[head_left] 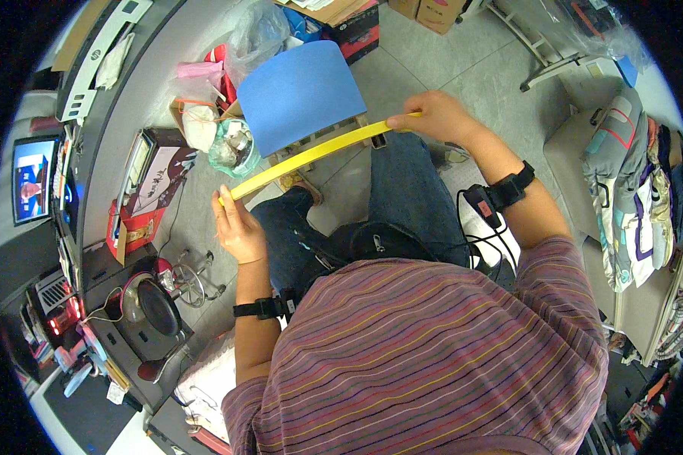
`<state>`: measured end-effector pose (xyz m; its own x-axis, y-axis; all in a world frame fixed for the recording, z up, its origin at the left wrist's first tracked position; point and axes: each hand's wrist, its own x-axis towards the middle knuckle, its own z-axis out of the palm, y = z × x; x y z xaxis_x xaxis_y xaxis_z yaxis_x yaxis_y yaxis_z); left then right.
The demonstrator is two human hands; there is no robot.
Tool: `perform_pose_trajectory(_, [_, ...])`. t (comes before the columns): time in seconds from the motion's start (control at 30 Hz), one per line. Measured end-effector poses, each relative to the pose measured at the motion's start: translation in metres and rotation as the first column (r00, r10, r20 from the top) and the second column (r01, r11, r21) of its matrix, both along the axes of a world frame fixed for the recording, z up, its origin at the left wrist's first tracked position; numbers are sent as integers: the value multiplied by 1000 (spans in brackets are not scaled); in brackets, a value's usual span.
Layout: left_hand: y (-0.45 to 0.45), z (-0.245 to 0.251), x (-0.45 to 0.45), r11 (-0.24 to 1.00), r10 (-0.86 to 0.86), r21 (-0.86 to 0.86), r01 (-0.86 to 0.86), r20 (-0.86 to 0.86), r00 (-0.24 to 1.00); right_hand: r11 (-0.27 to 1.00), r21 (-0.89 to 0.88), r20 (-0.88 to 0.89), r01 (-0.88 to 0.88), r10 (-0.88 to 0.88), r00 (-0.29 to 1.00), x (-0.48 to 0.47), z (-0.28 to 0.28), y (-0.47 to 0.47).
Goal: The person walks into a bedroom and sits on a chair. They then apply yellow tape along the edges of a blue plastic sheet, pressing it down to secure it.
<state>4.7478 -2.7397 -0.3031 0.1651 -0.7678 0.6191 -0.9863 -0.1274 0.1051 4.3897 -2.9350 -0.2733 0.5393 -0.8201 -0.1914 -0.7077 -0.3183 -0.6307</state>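
Observation:
A long yellow strip [313, 152] is stretched taut between my two hands, slanting up to the right above my knees. My left hand [239, 230] pinches its lower left end between thumb and fingers. At the other end, my right hand [432, 116] pinches the strip, with a short bit showing past the thumb. Just beyond the strip lies a blue curved panel [301, 94], on what looks like a small stool or frame whose edge shows beneath it. Whether the strip touches the panel I cannot tell.
Plastic bags [233, 148] and boxes stand on the floor left of the blue panel. Along the left runs a desk with a lit monitor [34, 179]. A black pan [159, 307] sits at the lower left. Folded clothes [620, 193] lie on a beige seat at the right.

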Motion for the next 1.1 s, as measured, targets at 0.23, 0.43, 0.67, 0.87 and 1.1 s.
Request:
perform_pose_trajectory(0.23, [0, -2, 3, 999, -26, -41, 25, -11, 1000, 995, 93, 277, -28, 1, 961, 5, -30, -1])
perform_pose_trajectory(0.43, [4, 5, 2, 998, -1, 57, 10, -159, 987, 986, 160, 121, -46, 27, 992, 6, -26, -10])
perform_pose_trajectory(0.67, [6, 19, -14, 992, 14, 124, 18, -255, 967, 976, 215, 208, -20, -26, 978, 6, -34, -8])
perform_pose_trajectory(0.87, [9, 25, -24, 970, 130, 206, -125, -7, 992, 977, 214, 191, 1, -43, 981, 5, -38, -11])
perform_pose_trajectory(1.1, [-6, 33, -13, 992, -107, 47, 117, -177, 978, 958, 283, 184, 51, -107, 977, 5, -29, -4])
